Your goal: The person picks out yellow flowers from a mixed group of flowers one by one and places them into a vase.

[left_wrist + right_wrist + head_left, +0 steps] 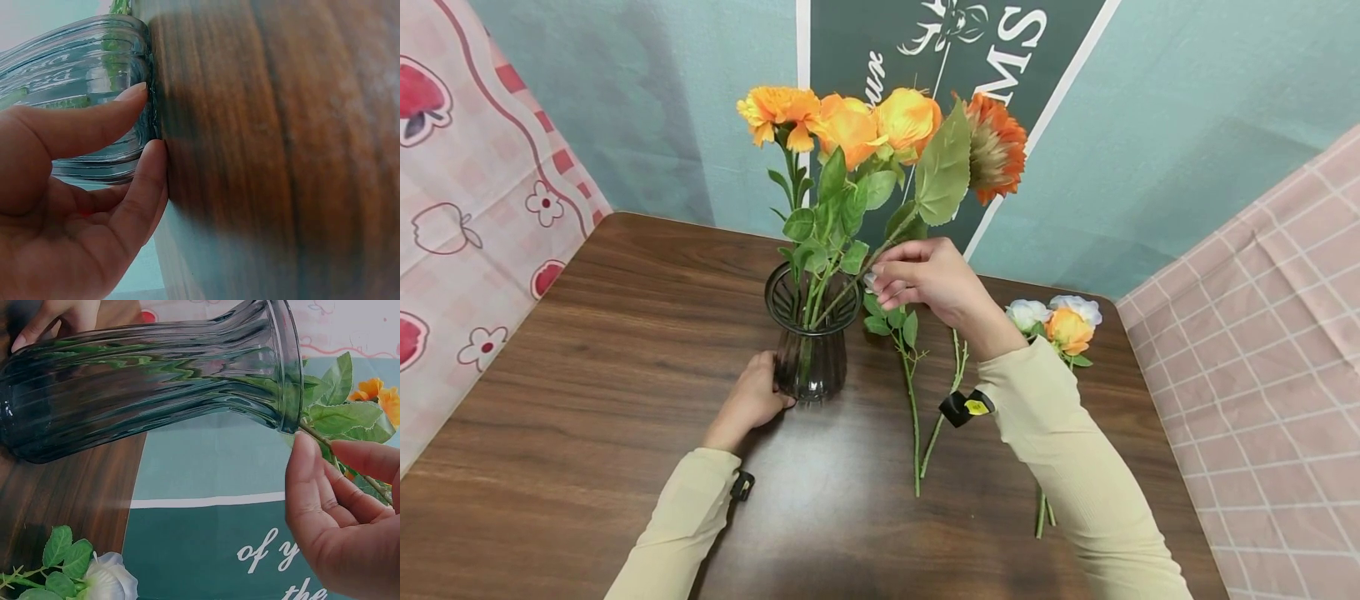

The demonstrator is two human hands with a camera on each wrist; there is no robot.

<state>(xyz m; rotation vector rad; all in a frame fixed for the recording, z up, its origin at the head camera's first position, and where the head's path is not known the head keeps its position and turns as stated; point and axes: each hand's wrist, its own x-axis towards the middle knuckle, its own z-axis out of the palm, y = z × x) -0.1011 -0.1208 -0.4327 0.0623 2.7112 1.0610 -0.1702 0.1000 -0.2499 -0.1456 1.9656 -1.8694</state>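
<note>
Step in hand: seating an orange flower stem (880, 254) in the ribbed glass vase (811, 350); the right hand (925, 279) pinches the stem just above the rim; the left hand (752, 400) rests against the vase base, fingers straight. Next move likely calls for lowering the stem. Loose stems (913, 400) lie below the right fingers; bare wooden table (587, 375) spreads left of the left fingers.
</note>
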